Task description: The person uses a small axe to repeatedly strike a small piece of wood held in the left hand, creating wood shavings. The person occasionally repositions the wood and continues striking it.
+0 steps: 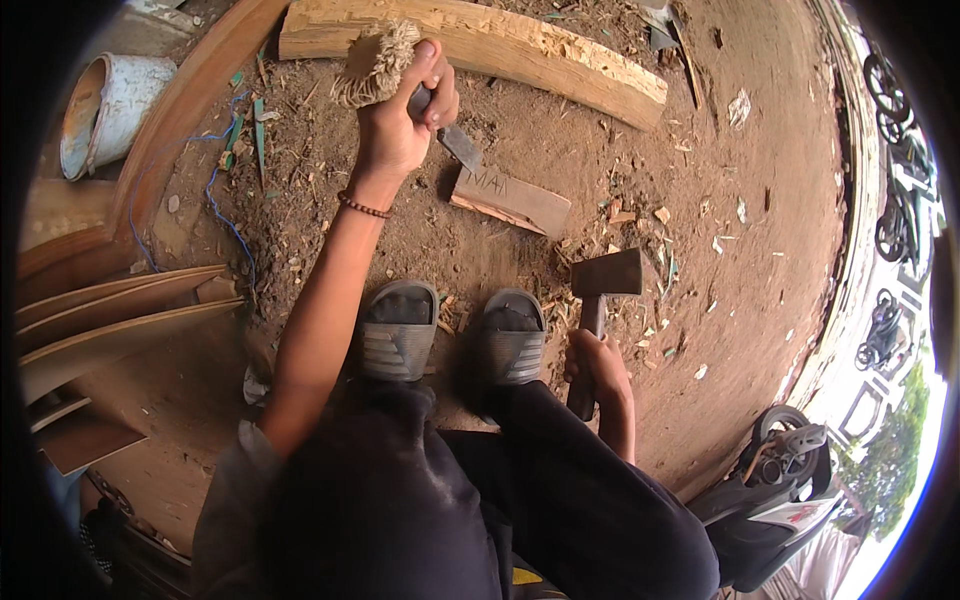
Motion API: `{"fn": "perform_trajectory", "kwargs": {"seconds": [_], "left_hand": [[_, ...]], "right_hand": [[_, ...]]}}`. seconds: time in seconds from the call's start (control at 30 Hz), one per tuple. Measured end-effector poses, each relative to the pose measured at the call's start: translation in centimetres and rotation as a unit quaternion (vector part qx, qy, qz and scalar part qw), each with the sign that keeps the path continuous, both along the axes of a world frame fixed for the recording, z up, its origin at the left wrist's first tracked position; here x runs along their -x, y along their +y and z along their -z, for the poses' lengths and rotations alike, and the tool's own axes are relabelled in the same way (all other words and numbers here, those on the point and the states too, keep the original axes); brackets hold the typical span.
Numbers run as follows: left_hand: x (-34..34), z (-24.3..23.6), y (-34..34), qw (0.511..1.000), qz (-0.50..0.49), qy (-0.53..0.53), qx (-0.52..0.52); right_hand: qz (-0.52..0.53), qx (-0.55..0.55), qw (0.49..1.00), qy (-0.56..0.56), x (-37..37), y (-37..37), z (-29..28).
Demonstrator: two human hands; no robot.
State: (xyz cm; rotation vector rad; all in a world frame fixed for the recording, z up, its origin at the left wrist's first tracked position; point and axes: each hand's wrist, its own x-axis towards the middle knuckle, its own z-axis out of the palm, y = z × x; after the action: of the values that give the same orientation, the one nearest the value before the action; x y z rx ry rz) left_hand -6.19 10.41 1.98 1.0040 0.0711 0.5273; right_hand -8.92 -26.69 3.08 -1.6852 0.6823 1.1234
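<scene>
Wood block (pixel 518 204) lay on the dirt (pixel 760 230), right of the left hand (pixel 398 128), whose fingers (pixel 447 107) gripped a chisel (pixel 461 149), tip near the wood. Right hand (pixel 604 366) gripped an axe (pixel 608 273).

Flat brown wooden block (pixel 515 204) on loose brown dirt (pixel 765 235). Beyond block: long curved tan timber beam (pixel 485 45). Nr block's far L corner: flat grey metal chisel (pixel 460 147) in L hand (pixel 398 135). Closer in & R of block: dark blocky metal hatchet (pixel 607 274) in R hand (pixel 604 368).

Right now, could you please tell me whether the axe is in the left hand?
No, the axe is gripped in the right hand.
</scene>
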Motion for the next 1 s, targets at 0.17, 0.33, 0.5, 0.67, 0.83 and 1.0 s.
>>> {"fn": "perform_trajectory", "kwargs": {"seconds": [0.17,0.33,0.5,0.67,0.83,1.0], "left_hand": [[-1.4,0.1,-7.1,0.979,0.169,-0.112,0.028],[-2.7,1.3,-14.0,0.901,-0.009,-0.096,-0.423],[-2.3,2.1,-15.3,0.917,0.029,-0.011,-0.398],[-2.6,2.5,-15.3,0.924,0.058,0.012,-0.378],[-2.0,2.7,-15.0,0.920,0.044,-0.001,-0.390],[-1.4,2.6,-14.8,0.915,0.024,-0.012,-0.402]], "right_hand": [[-0.037,0.024,0.999,0.021,0.1,-0.4,1.2],[-0.064,0.040,0.997,0.015,-0.1,-0.6,1.4],[-0.079,0.075,0.994,0.030,-0.2,-0.9,1.6],[-0.064,0.073,0.994,0.055,-0.5,-0.8,1.4],[-0.029,0.070,0.995,0.066,-0.5,-0.2,1.0],[-0.049,0.089,0.993,0.057,-0.5,0.2,0.7]]}}
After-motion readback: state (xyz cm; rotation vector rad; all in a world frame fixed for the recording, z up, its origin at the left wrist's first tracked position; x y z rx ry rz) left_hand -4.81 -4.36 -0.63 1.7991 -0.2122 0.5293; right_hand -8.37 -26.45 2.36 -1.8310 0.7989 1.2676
